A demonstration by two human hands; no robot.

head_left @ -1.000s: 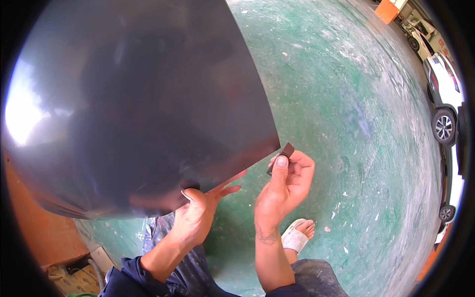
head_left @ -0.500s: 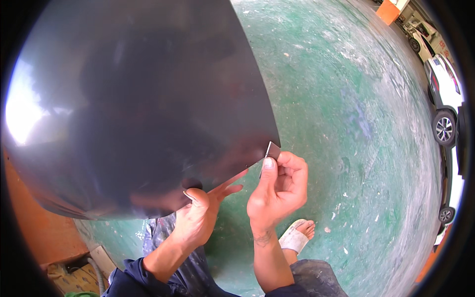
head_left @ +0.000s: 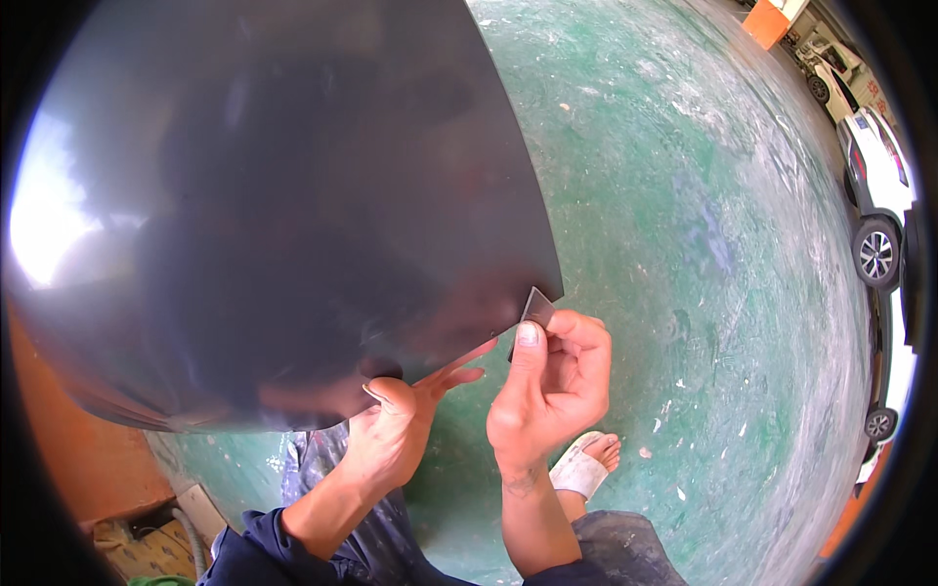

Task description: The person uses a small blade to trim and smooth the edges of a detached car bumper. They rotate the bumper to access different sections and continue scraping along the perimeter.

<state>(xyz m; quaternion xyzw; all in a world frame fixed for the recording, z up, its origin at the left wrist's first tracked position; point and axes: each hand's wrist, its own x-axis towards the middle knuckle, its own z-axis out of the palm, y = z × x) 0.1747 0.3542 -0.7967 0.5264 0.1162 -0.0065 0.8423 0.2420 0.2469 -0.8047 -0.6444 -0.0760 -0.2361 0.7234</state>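
A large glossy black car hood panel (head_left: 322, 195) fills the left and middle of the view, its near edge toward me. My left hand (head_left: 389, 435) grips that edge, thumb on top and fingers reaching underneath, partly hidden. My right hand (head_left: 549, 391) is closed in a pinch around a small folded piece of dark grey sandpaper (head_left: 537, 309). The sandpaper sits against the edge close to the panel's right corner, held between thumb and forefinger.
Green, paint-marked floor (head_left: 664, 293) stretches away to the right. White cars (head_left: 879, 176) stand along the far right. An orange surface (head_left: 88, 459) is under the panel at the left, near a grey hose (head_left: 191, 542). My foot in a white sandal (head_left: 578, 474) shows below.
My right hand and the sandpaper have shifted slightly toward me along the panel's edge, away from the corner. My left hand keeps its hold.
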